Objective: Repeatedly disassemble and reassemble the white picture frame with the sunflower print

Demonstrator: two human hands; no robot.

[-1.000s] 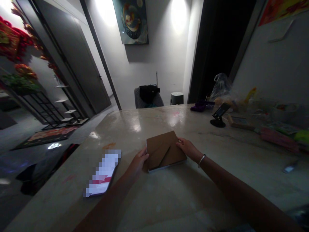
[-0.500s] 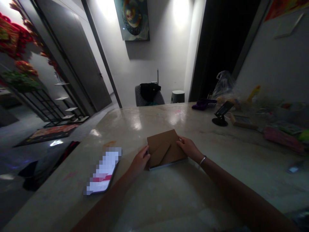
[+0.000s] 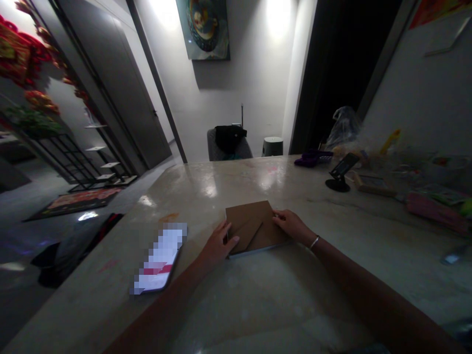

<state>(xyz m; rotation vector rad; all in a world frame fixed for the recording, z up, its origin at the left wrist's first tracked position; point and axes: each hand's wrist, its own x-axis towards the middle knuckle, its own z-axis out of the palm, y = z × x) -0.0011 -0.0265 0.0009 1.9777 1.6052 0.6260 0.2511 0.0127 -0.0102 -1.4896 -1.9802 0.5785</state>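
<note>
A picture frame [image 3: 250,221] lies on the marble-look table [image 3: 228,300], its brown backing board upward. A slanted piece like a stand leg lies flat across that board, and a pale rim shows along the near edge. My left hand [image 3: 219,242] grips the left edge, with the thumb over the board and the fingers along the side. At the right edge, near the far corner, my right hand [image 3: 291,225] grips it too, fingers curled; their tips are partly hidden. A lit phone [image 3: 160,258], its screen blurred out, lies left of my left forearm.
At the right stand a black phone stand [image 3: 341,174], a small wooden frame [image 3: 374,184], a purple item [image 3: 313,158] and a clear plastic bag [image 3: 344,130]. Pink packaging [image 3: 437,211] lies nearer. Beyond the far edge is a grey chair [image 3: 214,145] with dark cloth.
My left thumb has come over onto the backing board from the left edge. The picture frame has shifted very slightly; my right hand keeps its place at the right edge.
</note>
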